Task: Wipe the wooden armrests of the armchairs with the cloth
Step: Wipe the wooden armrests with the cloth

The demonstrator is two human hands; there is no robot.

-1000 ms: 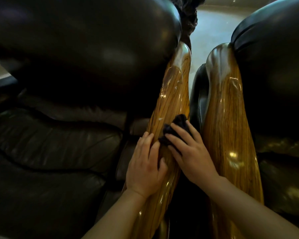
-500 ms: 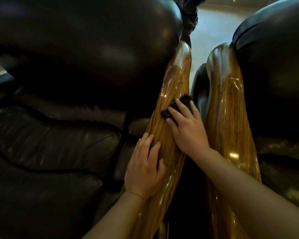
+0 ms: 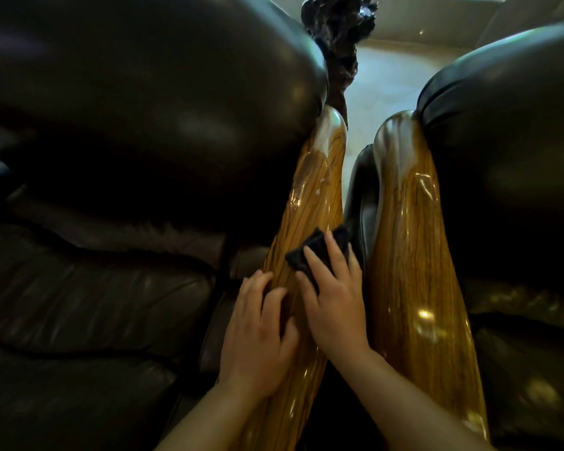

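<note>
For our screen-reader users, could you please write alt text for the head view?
A right hand presses a dark cloth on the left wooden armrest; the left hand rests flat beside it. A second armrest stands right.

Two dark leather armchairs (image 3: 127, 109), glossy striped wooden armrests: left armrest (image 3: 313, 203), right armrest (image 3: 407, 249) at 3 o'clock. Right hand (image 3: 336, 301) presses small black cloth (image 3: 316, 250) on left armrest; left hand (image 3: 258, 333) flat at 7 o'clock.

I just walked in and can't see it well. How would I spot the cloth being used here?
Find the two glossy wooden armrests running side by side between the dark leather chairs. On the left armrest, the right hand presses down a small cloth. It is black and soft against striped golden wood, and sits just ahead of the fingers.
</note>
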